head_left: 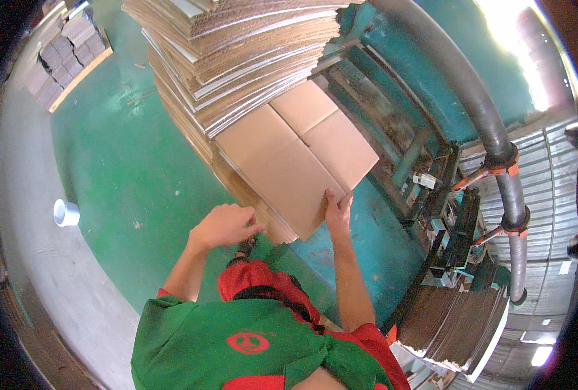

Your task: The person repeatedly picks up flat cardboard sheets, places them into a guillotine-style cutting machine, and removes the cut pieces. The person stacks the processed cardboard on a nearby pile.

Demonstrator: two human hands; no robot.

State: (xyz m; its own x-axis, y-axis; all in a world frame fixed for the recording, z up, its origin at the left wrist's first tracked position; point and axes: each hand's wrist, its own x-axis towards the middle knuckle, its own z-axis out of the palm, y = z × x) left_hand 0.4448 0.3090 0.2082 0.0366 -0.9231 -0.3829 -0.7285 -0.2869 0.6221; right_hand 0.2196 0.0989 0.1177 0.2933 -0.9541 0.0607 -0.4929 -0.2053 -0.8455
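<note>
one left hand (227, 226) and one right hand (338, 209). one folded carton (282, 156). one tall stack of cardboard sheets (256, 55) on the far side, the sheets too tightly packed to count; one brown stack (455, 331) near right; one loaded pallet (82, 81) far left. one grey pipe (474, 88) at the right, with two orange clamps (511, 164). one white tub (67, 213) left.

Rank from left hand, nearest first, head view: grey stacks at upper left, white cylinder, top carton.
From the left hand:
1. Top carton: just ahead and to its right.
2. White cylinder: off to its left, near the picture's left edge.
3. Grey stacks: upper left, well beyond the cylinder.
</note>
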